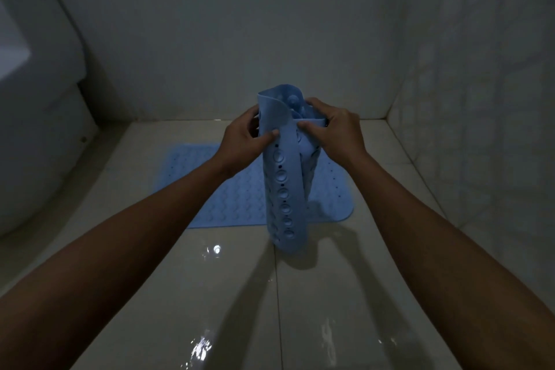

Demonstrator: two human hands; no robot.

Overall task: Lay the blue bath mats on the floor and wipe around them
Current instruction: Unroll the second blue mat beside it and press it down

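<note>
One blue bath mat [210, 189] lies flat on the wet tiled floor, near the back wall. A second blue bath mat [283, 183], rolled into a loose upright tube with suction cups showing, hangs in front of me above the flat one. My left hand [243, 138] grips its upper left edge, thumb on the outer face. My right hand [333, 129] grips the upper right edge, fingers curled into the roll. Its lower end hangs close to the floor; I cannot tell if it touches.
A white toilet [39, 93] stands at the left. Tiled walls close the space at the back [240, 39] and at the right [480, 99]. The glossy floor [345, 294] shows water and light reflections near me.
</note>
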